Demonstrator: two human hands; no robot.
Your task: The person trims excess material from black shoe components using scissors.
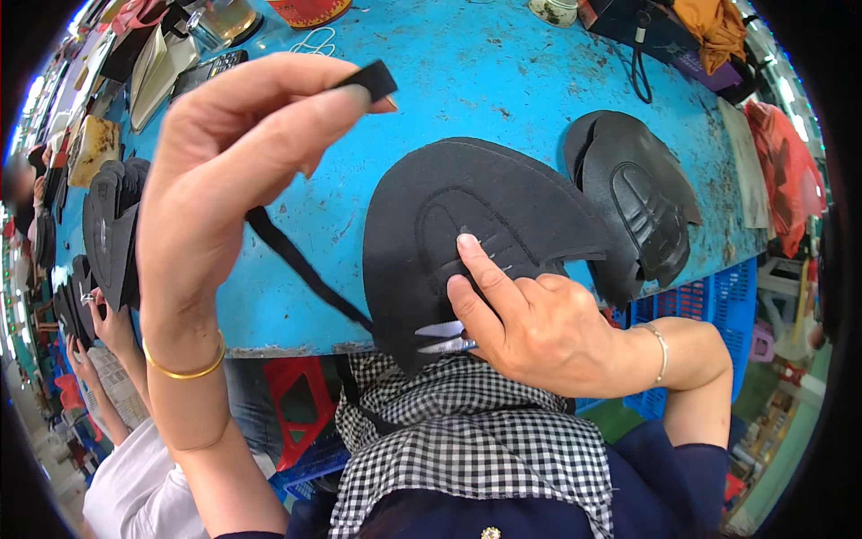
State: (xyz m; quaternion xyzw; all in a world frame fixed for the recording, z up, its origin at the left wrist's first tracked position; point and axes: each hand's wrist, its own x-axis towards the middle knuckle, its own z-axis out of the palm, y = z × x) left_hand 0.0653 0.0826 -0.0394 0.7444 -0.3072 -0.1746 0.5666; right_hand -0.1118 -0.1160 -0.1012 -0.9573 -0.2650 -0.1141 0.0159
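Note:
My left hand (242, 153) is raised over the table's left part, thumb and fingers pinching the end of a narrow black strip (310, 269). Below the hand the strip shows again, slanting down to the lower left edge of a black shoe-upper piece (404, 207) with stitched curved lines. My right hand (548, 328) lies on that piece, its index fingertip touching the stitched area. Silver scissor blades (444, 340) stick out leftward from under this hand, whose curled fingers hold the scissors; their handles are hidden.
More black upper pieces (642, 198) lie stacked on the right of the blue table (503, 81), others (112, 225) at the left. Blue crates (718, 314) stand below the right edge. At the lower left, another person's hands (112, 323) work nearby. A glass cup (224, 22) stands far left.

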